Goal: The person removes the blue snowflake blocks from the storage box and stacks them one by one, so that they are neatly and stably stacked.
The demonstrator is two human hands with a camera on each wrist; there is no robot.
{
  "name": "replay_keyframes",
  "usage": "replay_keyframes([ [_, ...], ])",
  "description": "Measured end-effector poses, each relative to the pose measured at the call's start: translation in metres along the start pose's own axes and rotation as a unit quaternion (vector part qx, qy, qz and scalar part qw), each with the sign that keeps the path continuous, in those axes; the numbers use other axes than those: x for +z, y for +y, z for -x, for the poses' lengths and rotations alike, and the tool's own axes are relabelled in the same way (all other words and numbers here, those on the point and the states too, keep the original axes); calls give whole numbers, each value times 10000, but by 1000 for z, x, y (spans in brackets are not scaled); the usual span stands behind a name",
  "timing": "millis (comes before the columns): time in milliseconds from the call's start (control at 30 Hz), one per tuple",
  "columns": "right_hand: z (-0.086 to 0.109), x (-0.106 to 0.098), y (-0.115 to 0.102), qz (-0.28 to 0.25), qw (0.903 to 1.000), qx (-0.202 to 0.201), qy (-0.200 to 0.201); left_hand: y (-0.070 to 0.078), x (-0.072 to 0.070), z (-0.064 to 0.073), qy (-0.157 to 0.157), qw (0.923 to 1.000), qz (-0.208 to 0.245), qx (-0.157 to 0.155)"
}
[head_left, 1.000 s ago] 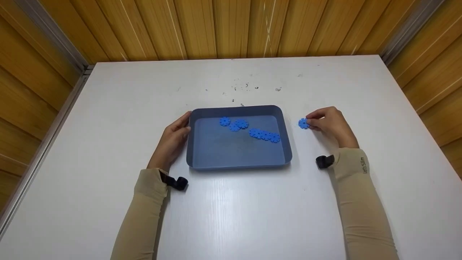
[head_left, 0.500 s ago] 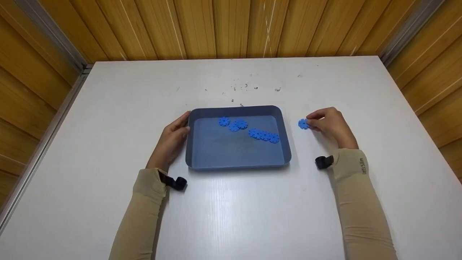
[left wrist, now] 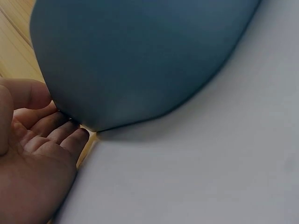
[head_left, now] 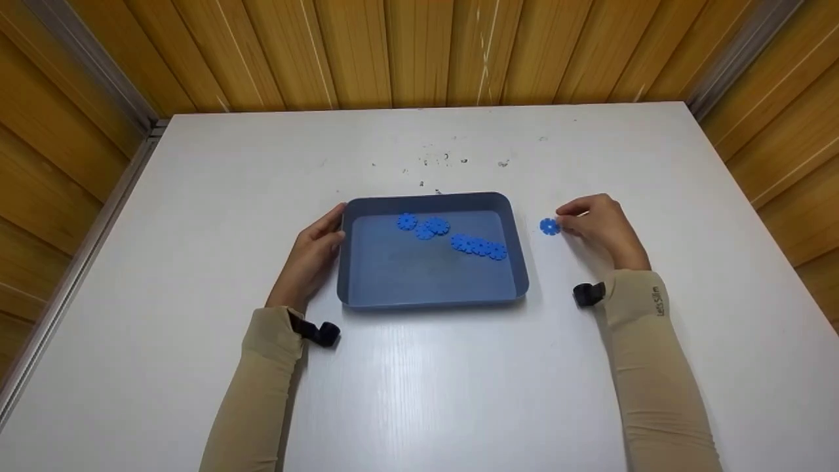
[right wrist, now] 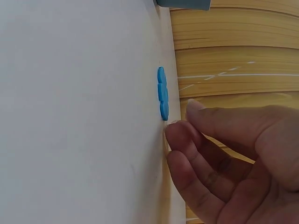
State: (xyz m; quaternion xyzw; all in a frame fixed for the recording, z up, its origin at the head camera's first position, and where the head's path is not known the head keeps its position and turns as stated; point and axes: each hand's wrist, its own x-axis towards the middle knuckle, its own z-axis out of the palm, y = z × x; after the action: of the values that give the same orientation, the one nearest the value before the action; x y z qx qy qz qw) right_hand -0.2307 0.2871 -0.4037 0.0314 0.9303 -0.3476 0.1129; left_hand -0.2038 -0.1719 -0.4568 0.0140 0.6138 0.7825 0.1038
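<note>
My left hand [head_left: 309, 255] rests its fingertips and thumb against the outer left side of a grey-blue rectangular tray [head_left: 432, 298]. In the left wrist view, the fingers [left wrist: 70, 140] meet the tray's wall [left wrist: 140, 60]. Right of the tray, a notched blue interlocking disc [head_left: 549, 227] shows a pale hole at its middle. My right hand [head_left: 600, 226] hovers just beside it, fingertips at its edge. From the right wrist, the disc [right wrist: 162, 93] appears nearly edge-on, just beyond the fingers [right wrist: 180, 133]; thumb and forefinger are curled close together with nothing visible between them.
Inside the tray lie several more blue notched discs: a single one [head_left: 407, 221], an overlapping pair [head_left: 438, 226] and a joined row [head_left: 478, 245]. The white tabletop [head_left: 419, 380] bears dark scuffs toward the back. Yellow wood-patterned walls [head_left: 419, 52] stand behind and at both sides.
The blue disc at the right fingertips has shifted slightly left and toward the person, away from the fingertips. Both hands and the tray stay almost still.
</note>
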Motion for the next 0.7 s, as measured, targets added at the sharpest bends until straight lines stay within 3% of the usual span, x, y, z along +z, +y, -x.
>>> replay_keyframes([
  [267, 2, -2, -10, 9, 9996, -251, 163, 1, 2, 0, 133, 9997, -180, -118],
  [700, 6, -11, -48, 192, 9980, -595, -135, 1, 0, 1, 37, 10000, 8, -33],
])
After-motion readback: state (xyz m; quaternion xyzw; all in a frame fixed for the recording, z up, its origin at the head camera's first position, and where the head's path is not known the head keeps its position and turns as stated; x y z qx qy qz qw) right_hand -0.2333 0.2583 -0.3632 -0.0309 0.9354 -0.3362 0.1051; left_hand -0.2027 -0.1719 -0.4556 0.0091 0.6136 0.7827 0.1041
